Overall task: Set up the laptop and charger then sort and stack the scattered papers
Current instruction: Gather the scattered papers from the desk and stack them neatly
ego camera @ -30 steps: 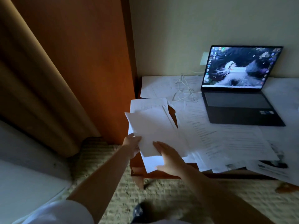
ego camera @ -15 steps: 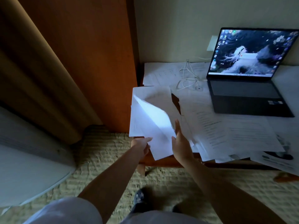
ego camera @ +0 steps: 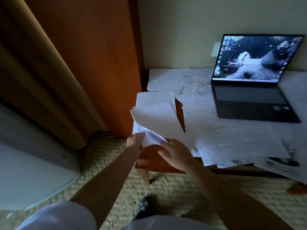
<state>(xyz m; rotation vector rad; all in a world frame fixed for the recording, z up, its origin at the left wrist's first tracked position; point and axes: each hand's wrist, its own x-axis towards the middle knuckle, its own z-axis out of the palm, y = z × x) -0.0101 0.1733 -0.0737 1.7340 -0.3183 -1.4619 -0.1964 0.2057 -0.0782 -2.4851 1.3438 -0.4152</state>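
Clearly your left hand (ego camera: 135,141) pinches the light, floppy sheets (ego camera: 156,123) at the desk (ego camera: 154,156) corner while your right hand (ego camera: 176,152) steadies their near edge; support both edges.

Scattered papers (ego camera: 240,138) hide most of the counter (ego camera: 152,156) and run off the right edge; their print is too blurred to read.

Dim room, tan curtain (ego camera: 41,77), woven carpet (ego camera: 166,193)
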